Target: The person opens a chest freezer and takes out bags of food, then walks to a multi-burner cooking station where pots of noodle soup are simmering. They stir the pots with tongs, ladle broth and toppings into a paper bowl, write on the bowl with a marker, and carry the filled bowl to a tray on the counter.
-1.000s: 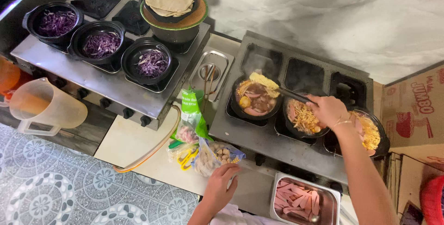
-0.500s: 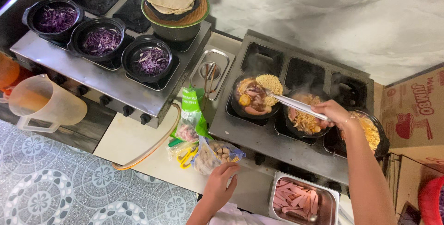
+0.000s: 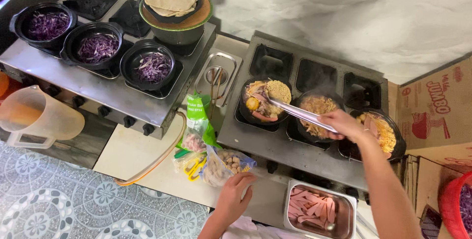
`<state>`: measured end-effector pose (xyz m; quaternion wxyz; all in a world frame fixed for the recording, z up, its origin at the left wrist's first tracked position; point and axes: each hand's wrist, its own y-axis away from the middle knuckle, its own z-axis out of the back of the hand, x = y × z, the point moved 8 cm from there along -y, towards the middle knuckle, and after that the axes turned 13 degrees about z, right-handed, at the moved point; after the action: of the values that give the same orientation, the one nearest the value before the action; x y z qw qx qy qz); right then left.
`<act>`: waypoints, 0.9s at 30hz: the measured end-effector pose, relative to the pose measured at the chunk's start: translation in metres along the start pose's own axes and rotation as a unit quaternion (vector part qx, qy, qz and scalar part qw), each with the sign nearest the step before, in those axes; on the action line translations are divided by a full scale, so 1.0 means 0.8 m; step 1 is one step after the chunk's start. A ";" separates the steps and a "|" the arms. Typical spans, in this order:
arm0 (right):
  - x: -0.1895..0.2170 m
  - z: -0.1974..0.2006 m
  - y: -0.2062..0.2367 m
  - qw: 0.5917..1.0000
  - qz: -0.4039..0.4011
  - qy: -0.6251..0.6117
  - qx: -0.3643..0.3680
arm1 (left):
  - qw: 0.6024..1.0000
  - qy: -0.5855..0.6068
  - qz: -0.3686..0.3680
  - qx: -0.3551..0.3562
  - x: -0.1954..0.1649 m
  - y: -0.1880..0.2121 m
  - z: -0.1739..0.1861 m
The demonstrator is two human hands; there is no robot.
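A: Your right hand (image 3: 344,122) is closed around a pair of metal tongs (image 3: 301,113); the tips reach left over the black pot (image 3: 265,100) that holds noodles, sausage and a yellow piece. That pot sits on the front left burner of the right stove (image 3: 275,145).

B: And your left hand (image 3: 235,197)?

A: It rests with fingers loosely curled on a clear plastic bag of pale balls (image 3: 223,165), which lies on the bench (image 3: 132,153) in front of the stove.

B: What surrounds the tongs?

A: Your right forearm crosses in front of a second noodle pot (image 3: 314,106), and a third pot (image 3: 386,133) stands just beside your wrist. A steel tray of sliced pink sausage (image 3: 314,209) lies below, near the bench edge.

B: Further left?

A: A green packet (image 3: 196,121) lies just above the bag. The left stove (image 3: 93,89) carries three black bowls of shredded purple cabbage (image 3: 98,47) and a pot topped with flatbreads (image 3: 169,0). A plastic jug (image 3: 39,116) stands at the far left.
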<state>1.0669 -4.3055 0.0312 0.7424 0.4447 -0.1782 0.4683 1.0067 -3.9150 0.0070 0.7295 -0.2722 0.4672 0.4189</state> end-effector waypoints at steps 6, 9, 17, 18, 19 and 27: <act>0.090 0.050 0.096 0.972 -0.023 0.232 -0.041 | 1.000 0.007 -0.011 -0.016 0.001 0.004 0.005; 0.113 0.050 0.114 0.953 0.027 0.282 -0.112 | 0.999 0.004 -0.022 -0.027 -0.001 0.007 0.006; 0.060 -0.015 0.037 0.909 0.082 0.369 -0.178 | 1.000 -0.001 -0.030 -0.010 -0.009 0.006 0.003; 0.051 -0.020 0.028 0.907 0.083 0.373 -0.175 | 0.999 -0.001 -0.031 -0.014 -0.010 0.007 0.004; 0.042 -0.025 0.019 0.906 0.083 0.378 -0.173 | 0.999 -0.002 -0.032 -0.016 -0.011 0.008 0.005; 0.046 -0.071 -0.026 0.908 0.087 0.393 -0.115 | 1.000 0.000 -0.018 -0.016 -0.012 0.018 0.004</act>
<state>1.0943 -4.2422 0.0157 0.7543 0.1188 0.0375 0.6446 0.9939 -3.9083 0.0168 0.7325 -0.2923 0.4552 0.4133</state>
